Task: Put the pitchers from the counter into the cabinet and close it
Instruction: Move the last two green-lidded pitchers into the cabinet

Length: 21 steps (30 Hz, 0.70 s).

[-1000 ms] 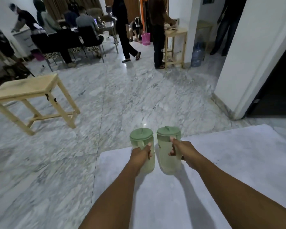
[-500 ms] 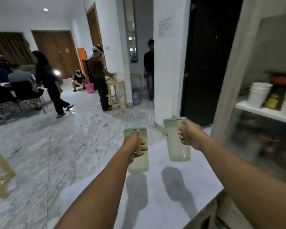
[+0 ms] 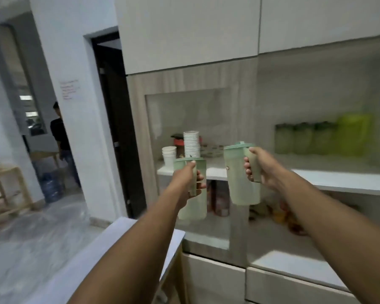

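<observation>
I hold two pale green lidded pitchers upright in the air, facing the cabinet. My left hand [image 3: 188, 183] grips the handle of the left pitcher [image 3: 194, 207]. My right hand [image 3: 261, 167] grips the handle of the right pitcher [image 3: 236, 174], which is carried a little higher. Behind them is the cabinet [image 3: 138, 128] with a wood-grain frame and a white shelf [image 3: 338, 178]. Its left section seems to have a glass-paned door; the right section looks open, though I cannot tell for sure. The white counter [image 3: 110, 249] lies below my left forearm.
Stacks of white cups [image 3: 191, 143] and a red-lidded jar stand on the shelf's left part. Several green containers [image 3: 305, 139] line its back right. Jars and packets fill the lower shelf. A dark doorway [image 3: 114, 128], a person [image 3: 60, 137] and a water bottle [image 3: 51, 187] are at left.
The view swung right from the room to the cabinet. Both pitchers were lifted off the counter and now hang in front of the shelf.
</observation>
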### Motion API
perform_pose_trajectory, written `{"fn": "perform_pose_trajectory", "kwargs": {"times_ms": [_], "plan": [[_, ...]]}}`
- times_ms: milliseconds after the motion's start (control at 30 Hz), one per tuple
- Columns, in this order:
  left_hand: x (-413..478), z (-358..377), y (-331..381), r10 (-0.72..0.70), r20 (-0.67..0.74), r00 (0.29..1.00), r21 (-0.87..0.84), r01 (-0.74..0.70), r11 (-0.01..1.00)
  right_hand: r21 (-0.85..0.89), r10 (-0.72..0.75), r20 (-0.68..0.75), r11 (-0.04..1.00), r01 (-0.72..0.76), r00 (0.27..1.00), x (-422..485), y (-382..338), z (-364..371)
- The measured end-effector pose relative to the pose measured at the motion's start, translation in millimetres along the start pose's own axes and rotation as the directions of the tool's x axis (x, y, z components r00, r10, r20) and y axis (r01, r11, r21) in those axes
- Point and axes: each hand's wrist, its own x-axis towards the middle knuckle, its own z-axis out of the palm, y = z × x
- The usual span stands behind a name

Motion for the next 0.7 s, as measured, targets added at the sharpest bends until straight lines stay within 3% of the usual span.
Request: {"fn": "perform_pose_trajectory", "kwargs": {"times_ms": [200,333,533,700], "plan": [[48.7,210.3,3.2,0.008,0.251,0.968,-0.029,-0.001,1.000,-0.021,-0.089,-0.275,0.996,0.086,0.957,10.3,-42.8,-199.5],[73.2,320.7,-9.7,0.016,0.350,0.937,-0.064,0.007,0.998,-0.032,-0.083,-0.400,0.997,0.077,0.913,13.6,-58.1,-295.3],[119.9,415.6,-31.6,0.043,0.445,0.895,-0.054,-0.021,0.998,0.007,-0.078,-0.530,0.995,0.096,0.844,51.0,-56.8,-380.6],[187.7,466.6,-40.8,0.034,0.393,0.919,-0.005,-0.035,0.999,0.044,-0.046,-0.571,0.995,0.087,0.820,121.3,-37.5,-419.3]]}}
